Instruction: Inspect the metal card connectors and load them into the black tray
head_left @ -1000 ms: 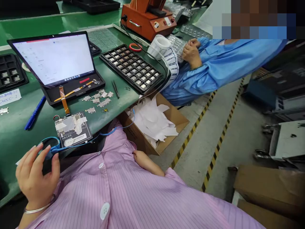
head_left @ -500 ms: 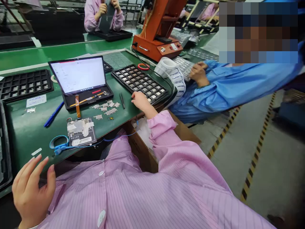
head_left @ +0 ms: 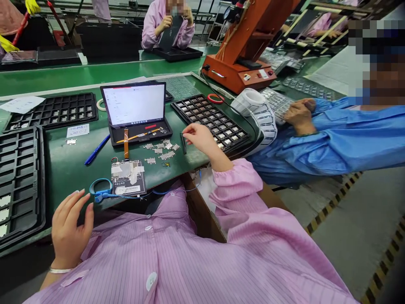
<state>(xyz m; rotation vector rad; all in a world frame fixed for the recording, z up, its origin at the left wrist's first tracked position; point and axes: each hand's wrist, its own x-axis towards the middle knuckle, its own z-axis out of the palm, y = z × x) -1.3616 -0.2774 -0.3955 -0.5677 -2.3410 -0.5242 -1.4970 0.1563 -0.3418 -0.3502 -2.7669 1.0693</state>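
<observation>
My right hand (head_left: 200,137) reaches over the green bench (head_left: 72,169) and pinches the top end of the black tweezers (head_left: 183,144), which stand tilted on the bench beside a black tray of small metal parts (head_left: 211,118). Several loose metal pieces (head_left: 160,150) lie just left of the tweezers. My left hand (head_left: 70,228) hovers at the bench's near edge with fingers spread and holds nothing. It is close to a blue wrist strap (head_left: 100,190) and a circuit board (head_left: 128,177). A lit tablet (head_left: 134,104) stands propped in a black holder behind the board.
A blue pen (head_left: 96,150) lies left of the tablet. Black trays (head_left: 19,181) sit at far left. A label roll (head_left: 253,103), a red tape ring (head_left: 215,98) and an orange machine (head_left: 240,63) stand at right. A co-worker's hand (head_left: 299,115) in a blue sleeve rests there.
My right hand rose from my lap, reached past the parts tray's near corner and took the tweezers. My left hand drew back from the wrist strap. The view tilted up.
</observation>
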